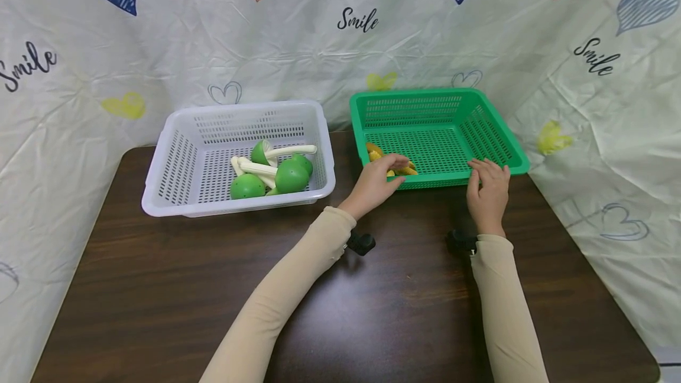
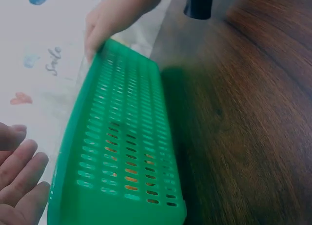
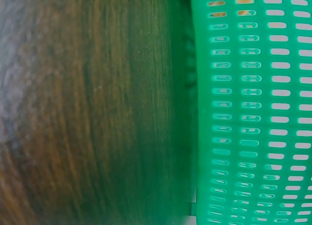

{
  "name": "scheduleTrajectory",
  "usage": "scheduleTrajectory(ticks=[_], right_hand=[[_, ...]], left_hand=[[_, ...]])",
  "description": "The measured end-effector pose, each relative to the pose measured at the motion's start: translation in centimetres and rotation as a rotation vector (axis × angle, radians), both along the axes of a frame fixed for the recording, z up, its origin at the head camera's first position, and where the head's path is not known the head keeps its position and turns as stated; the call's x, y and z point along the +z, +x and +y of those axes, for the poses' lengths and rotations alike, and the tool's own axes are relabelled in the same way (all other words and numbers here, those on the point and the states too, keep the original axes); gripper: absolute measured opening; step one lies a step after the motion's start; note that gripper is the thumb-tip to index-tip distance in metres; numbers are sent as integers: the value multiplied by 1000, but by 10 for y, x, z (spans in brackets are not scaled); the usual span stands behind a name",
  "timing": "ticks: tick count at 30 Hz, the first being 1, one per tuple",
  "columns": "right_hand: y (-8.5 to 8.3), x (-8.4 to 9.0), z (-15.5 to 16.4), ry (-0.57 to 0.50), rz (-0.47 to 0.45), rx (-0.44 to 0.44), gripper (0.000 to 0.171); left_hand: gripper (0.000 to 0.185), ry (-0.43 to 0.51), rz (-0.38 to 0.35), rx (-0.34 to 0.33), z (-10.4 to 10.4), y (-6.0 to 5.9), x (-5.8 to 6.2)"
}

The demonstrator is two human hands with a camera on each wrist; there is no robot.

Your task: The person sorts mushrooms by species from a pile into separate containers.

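Observation:
My left hand (image 1: 376, 183) is over the front left corner of the green basket (image 1: 520, 161), its fingers loosely bent, thumb apart and nothing between them. Under and around it in that corner lie some yellow-brown pieces (image 1: 374, 150), partly hidden by the hand; their kind is unclear. In the left wrist view its fingers (image 2: 29, 178) hover beside the rim. My right hand (image 1: 487, 194) rests on the basket's front rim, fingers extended over the edge. That hand does not show in the right wrist view, where the basket's slotted wall (image 3: 229, 98) fills one side.
Left of the green basket stands a white basket (image 1: 155, 197) with several green-capped, white-stemmed toy mushrooms (image 1: 291, 177). Both stand at the back of a dark wooden table (image 1: 213, 270). Behind hangs a white cloth (image 1: 298, 46) printed with hearts.

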State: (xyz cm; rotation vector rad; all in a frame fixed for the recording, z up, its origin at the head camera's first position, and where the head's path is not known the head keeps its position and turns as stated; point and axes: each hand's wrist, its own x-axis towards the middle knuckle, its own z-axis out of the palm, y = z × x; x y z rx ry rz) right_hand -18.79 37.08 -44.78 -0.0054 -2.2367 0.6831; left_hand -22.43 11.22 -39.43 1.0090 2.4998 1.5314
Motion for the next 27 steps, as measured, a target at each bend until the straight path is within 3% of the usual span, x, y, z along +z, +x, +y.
scheduleTrajectory(ticks=[10,16,19,22,27], right_hand=[[-4,1,0,3,3,18,28],[-10,5,7,43,-40,67,25],[-10,9,11,82,-105,81,26],[-7,15,11,122,-173,76,32],[-6,30,-4,219,-189,99,60]], left_hand=[[35,150,-40,4,-14,6,3],[36,159,15,27,-31,6,9],[36,130,77,45,-45,3,14],[39,57,187,74,-66,1,20],[54,-237,468,124,-113,-1,28]])
